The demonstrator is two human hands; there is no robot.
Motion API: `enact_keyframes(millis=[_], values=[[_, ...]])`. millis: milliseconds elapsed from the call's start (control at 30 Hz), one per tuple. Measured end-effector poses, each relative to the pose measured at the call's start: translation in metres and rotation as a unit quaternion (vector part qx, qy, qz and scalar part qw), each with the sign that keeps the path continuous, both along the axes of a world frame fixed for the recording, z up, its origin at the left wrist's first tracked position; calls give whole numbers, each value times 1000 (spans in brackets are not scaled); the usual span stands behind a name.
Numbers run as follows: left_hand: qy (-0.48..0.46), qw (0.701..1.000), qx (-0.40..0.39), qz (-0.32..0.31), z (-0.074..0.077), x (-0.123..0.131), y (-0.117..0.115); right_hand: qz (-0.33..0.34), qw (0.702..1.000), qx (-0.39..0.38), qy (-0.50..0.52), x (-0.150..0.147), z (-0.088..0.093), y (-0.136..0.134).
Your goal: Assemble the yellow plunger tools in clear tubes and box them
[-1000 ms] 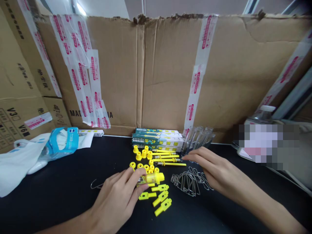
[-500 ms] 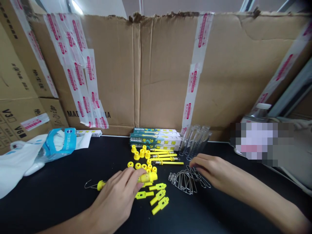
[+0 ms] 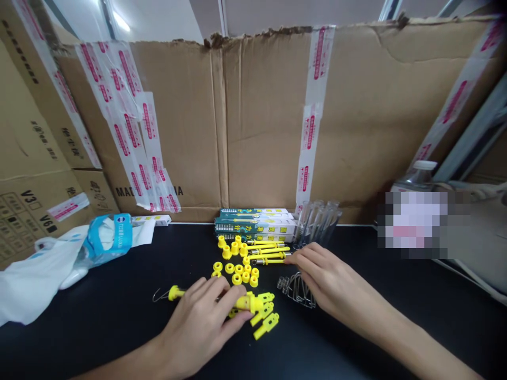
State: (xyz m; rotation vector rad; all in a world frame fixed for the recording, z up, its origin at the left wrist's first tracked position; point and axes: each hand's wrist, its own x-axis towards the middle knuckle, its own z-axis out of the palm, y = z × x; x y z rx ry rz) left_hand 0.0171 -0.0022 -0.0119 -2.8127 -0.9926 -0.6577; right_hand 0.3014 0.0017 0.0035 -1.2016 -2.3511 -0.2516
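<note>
My left hand (image 3: 200, 319) lies over a yellow tube-shaped part (image 3: 243, 302) on the black table, fingers closed round it; its yellow end and wire hook (image 3: 168, 293) stick out to the left. My right hand (image 3: 322, 279) rests on a heap of bent metal wires (image 3: 295, 287), fingertips touching the end of the yellow rods (image 3: 269, 254). Whether those fingers pinch a rod is unclear. Small yellow caps (image 3: 237, 272) lie between the hands. Flat yellow clips (image 3: 266, 323) lie just right of my left hand.
Green-and-white boxes (image 3: 255, 224) and clear plastic tubes (image 3: 317, 221) stand against a taped cardboard wall (image 3: 269, 126). A white bag with a blue pack (image 3: 106, 237) lies at the left. A bottle (image 3: 418, 177) stands at the right. Cardboard boxes (image 3: 31, 158) fill the left side.
My right hand has slid left across the metal wires to the ends of the yellow rods. My left hand has kept its hold on the yellow part, whose hooked end now shows at the left.
</note>
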Motion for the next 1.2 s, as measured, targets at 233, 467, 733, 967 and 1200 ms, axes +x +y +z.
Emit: enact_keyframes(millis=[233,467,733,967,1200], values=[[-1,1000,-16,2,-1,0,0,35,993,-114,-5,33,9,10],[-15,999,-39,-4,-1,-1,0,41,980,-196,-3,32,2,13],[-68,997,-15,-30,-8,-2,3,54,974,-218,8,26,4,14],[-75,996,-39,-23,-9,-2,4,71,970,-227,48,36,13,17],[-79,996,-37,-26,-10,-3,4,75,965,-235,87,41,12,20]])
